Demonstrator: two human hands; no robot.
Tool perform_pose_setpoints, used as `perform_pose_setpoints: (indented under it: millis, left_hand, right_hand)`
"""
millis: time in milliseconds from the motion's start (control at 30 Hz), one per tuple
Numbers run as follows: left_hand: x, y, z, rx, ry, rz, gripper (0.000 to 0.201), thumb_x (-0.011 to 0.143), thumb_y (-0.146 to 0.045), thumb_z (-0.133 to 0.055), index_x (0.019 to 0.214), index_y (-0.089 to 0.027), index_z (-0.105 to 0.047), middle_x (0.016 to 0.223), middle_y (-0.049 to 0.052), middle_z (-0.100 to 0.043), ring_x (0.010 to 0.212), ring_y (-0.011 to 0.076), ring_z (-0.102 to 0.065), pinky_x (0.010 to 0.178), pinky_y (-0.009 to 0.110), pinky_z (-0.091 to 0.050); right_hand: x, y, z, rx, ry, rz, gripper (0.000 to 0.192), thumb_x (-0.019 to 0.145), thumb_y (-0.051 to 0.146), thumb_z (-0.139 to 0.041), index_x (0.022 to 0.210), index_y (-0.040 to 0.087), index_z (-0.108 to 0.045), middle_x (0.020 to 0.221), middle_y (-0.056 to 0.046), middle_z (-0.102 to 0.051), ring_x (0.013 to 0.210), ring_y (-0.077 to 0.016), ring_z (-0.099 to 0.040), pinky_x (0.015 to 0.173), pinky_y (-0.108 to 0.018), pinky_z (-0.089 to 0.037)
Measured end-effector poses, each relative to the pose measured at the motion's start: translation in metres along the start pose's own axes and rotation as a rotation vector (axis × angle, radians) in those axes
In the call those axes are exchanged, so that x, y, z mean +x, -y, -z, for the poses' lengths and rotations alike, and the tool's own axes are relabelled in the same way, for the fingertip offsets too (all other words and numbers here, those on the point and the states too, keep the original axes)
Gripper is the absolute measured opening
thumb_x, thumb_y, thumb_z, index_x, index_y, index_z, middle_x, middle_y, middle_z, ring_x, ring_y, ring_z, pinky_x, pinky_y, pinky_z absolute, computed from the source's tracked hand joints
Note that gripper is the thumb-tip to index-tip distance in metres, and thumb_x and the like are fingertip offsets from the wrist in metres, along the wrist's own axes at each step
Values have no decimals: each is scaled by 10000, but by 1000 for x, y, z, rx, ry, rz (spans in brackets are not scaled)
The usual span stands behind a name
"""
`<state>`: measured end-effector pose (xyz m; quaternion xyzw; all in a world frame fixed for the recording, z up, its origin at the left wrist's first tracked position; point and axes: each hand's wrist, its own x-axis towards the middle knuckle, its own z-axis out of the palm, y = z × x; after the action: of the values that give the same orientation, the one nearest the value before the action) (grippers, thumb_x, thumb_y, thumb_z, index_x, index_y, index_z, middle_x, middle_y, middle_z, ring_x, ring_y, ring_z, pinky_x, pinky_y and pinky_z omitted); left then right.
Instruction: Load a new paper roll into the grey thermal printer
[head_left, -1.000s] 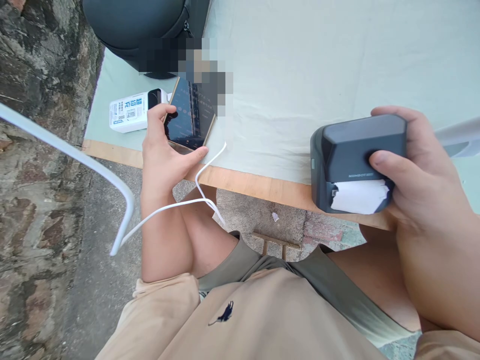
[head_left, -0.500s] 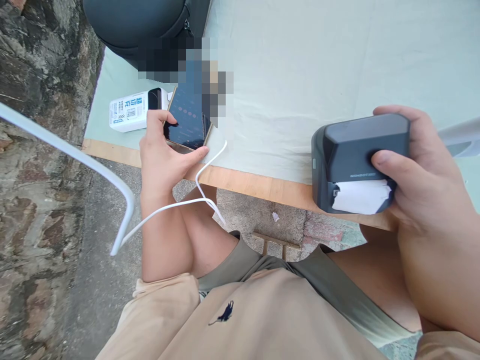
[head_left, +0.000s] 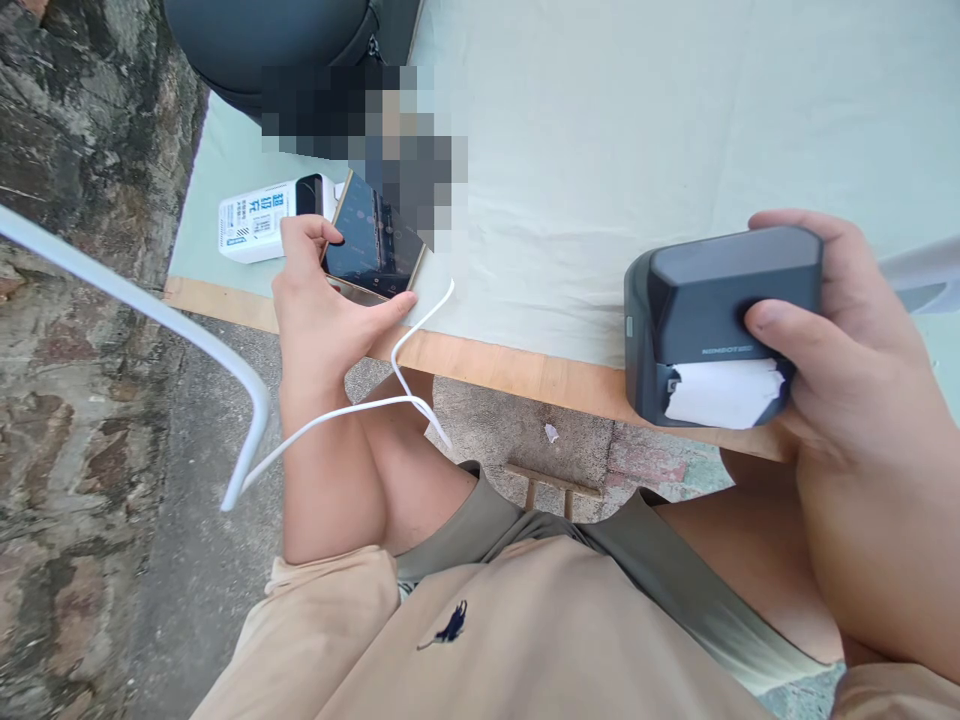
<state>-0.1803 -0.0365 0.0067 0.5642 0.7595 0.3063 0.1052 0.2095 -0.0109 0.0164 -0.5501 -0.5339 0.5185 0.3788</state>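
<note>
My left hand (head_left: pixel 326 300) is closed around the lower end of a smartphone (head_left: pixel 375 240), thumb on its near right corner and a finger on its left edge. The screen is lit, and its far end is covered by a pixelated patch. Beside my left hand lies a white power bank (head_left: pixel 259 220) with a dark end and blue lettering. My right hand (head_left: pixel 847 330) grips a dark grey label printer (head_left: pixel 731 290), with the thumb pressed on its upper face. A piece of white paper (head_left: pixel 724 393) sticks out of the printer's near side.
A black bag (head_left: pixel 277 60) stands at the table's far left. White cable (head_left: pixel 337 408) loops in front of my left forearm. The cloth-covered table (head_left: pixel 600 150) has a wooden front edge (head_left: pixel 510 368). A stone wall (head_left: pixel 75 400) rises on the left. A paper scrap (head_left: pixel 551 433) lies on the ground.
My left hand and the smartphone have shifted slightly to the left, and the phone's tilt and screen reflections differ a little. My right hand and the label printer have hardly moved.
</note>
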Motion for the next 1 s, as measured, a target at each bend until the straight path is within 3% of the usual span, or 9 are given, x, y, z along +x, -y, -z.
perform_pose_setpoints:
  millis: [133, 267, 567, 800, 1000]
  left_hand:
    - [1, 6, -2, -30, 59, -72, 527, 651, -407, -857, 1097, -376, -576, 1195, 54, -679, 1052, 352, -687, 775, 552, -528]
    - [3, 12, -4, -2, 88, -174, 413, 689, -384, -835, 1063, -352, -664, 1256, 114, -629, 1240, 401, -628, 893, 603, -579]
    - [4, 15, -4, -14, 115, -171, 296, 714, -399, -819, 992, -362, -724, 1294, 127, -584, 1328, 430, -627, 991, 659, -594]
    - [3, 17, -5, 8, 117, -190, 222, 746, -366, -793, 967, -372, -775, 1293, 124, -576, 1334, 415, -649, 1072, 659, -614]
    - [2, 15, -4, 13, 71, -202, 425, 721, -352, -829, 1118, -376, -677, 1263, 99, -659, 1281, 405, -632, 940, 618, -622]
  right_hand:
    - [0, 0, 0, 16, -19, -9, 824, 627, 765, -941, 1323, 401, -694, 1095, -44, -654, 828, -145, -631, 590, -287, -562]
    - [1, 1, 0, 42, -44, -25, 848, 576, 753, -974, 1296, 389, -714, 1080, -42, -651, 815, -133, -623, 577, -268, -558]
    - [0, 1, -1, -9, -5, -5, 833, 650, 790, -914, 1349, 404, -677, 1114, -50, -645, 849, -151, -628, 597, -294, -545]
    - [0, 2, -2, 41, -53, -56, 881, 523, 774, -985, 1272, 394, -718, 1066, -36, -635, 812, -130, -595, 579, -272, -536]
    - [1, -1, -1, 15, 6, -14, 832, 630, 773, -935, 1330, 405, -677, 1088, -46, -641, 823, -145, -619, 589, -287, -549]
